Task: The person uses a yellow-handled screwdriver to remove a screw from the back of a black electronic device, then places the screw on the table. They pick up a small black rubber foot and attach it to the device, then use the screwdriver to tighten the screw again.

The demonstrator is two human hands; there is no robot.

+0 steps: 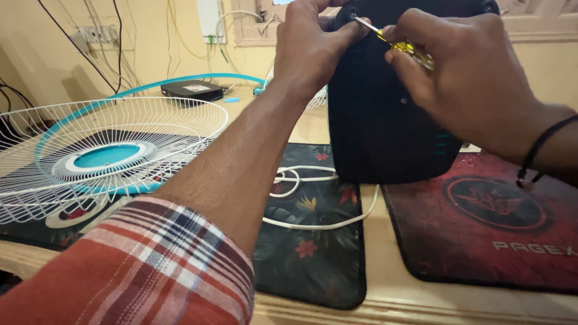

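Observation:
A black plastic fan housing [385,120] stands upright on the table in front of me. My right hand [457,66] grips a screwdriver [404,47] with a clear yellow handle, its metal tip set at a screw hole near the housing's top left. My left hand [313,42] pinches the top corner of the housing right beside the screwdriver tip. A dark cord bracelet sits on my right wrist, and a red plaid sleeve covers my left upper arm.
A white wire fan grille [180,120] with a teal centre lies at the left. A white cable [319,224] loops over a dark floral mat [313,265]. A red and black mat [481,235] lies at the right. A black box [192,90] sits by the wall.

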